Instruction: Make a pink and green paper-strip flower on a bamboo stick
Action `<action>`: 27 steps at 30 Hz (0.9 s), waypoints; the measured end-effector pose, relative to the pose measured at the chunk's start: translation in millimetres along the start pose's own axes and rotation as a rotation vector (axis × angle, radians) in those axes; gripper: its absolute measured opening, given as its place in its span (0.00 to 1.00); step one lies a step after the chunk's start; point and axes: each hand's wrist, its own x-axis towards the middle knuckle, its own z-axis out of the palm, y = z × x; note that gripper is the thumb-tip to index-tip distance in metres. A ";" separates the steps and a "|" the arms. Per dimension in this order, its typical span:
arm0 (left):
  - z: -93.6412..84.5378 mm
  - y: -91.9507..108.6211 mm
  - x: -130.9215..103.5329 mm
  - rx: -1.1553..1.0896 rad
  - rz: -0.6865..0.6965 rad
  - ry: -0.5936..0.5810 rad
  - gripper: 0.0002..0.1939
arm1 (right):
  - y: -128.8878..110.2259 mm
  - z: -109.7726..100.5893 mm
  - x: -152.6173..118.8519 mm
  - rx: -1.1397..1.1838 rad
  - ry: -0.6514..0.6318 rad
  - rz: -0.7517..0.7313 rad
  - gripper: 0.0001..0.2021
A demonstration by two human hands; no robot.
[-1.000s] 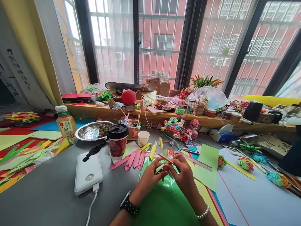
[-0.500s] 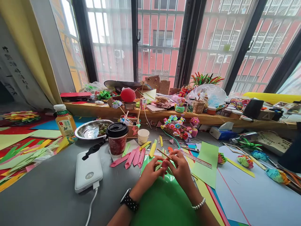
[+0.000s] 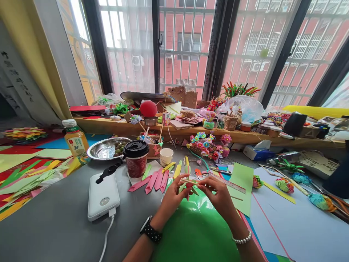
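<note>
My left hand (image 3: 173,193) is closed around a small pink and green folded paper piece (image 3: 190,186) above a shiny green surface (image 3: 199,229). Fingers of my right hand (image 3: 216,191) pinch a thin wooden stick (image 3: 191,181) that lies across the top of the paper piece. Both hands are close together, and the fingers partly hide the paper. Pink folded strips (image 3: 157,181) lie just left of my left hand, with yellow strips (image 3: 178,169) behind it.
On the left are a white power bank (image 3: 103,194) with a cable, a lidded cup (image 3: 136,160), a metal bowl (image 3: 94,151) and a juice bottle (image 3: 76,140). A paper cup (image 3: 166,156) stands behind the strips. Green paper (image 3: 241,182) and paper flowers lie right.
My right hand has moved right and its wrist outward. The stick, tilted before, now lies nearly level, and more green paper shows between the hands.
</note>
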 end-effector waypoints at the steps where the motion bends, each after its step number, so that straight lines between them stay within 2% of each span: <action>1: -0.3 -1.4 0.0 0.012 0.016 0.001 0.25 | -0.1 1.4 0.3 0.007 -0.014 -0.007 0.10; 7: -1.1 -4.1 -1.8 0.104 0.061 0.025 0.32 | 4.3 5.9 1.6 -0.013 -0.066 0.008 0.08; 16: 5.9 0.3 -4.5 0.183 0.064 0.034 0.28 | 1.2 7.2 0.2 0.032 -0.084 0.011 0.09; 21: -4.8 6.1 -3.1 0.324 0.087 0.086 0.30 | 5.2 8.5 -0.5 -0.063 -0.063 0.020 0.09; 24: -12.6 13.3 -2.6 0.512 0.192 0.116 0.21 | 8.9 9.4 -1.0 -0.122 -0.066 0.015 0.07; 27: -14.4 18.1 -3.1 0.683 0.231 0.033 0.10 | 12.2 11.0 -1.9 -0.124 -0.111 0.012 0.07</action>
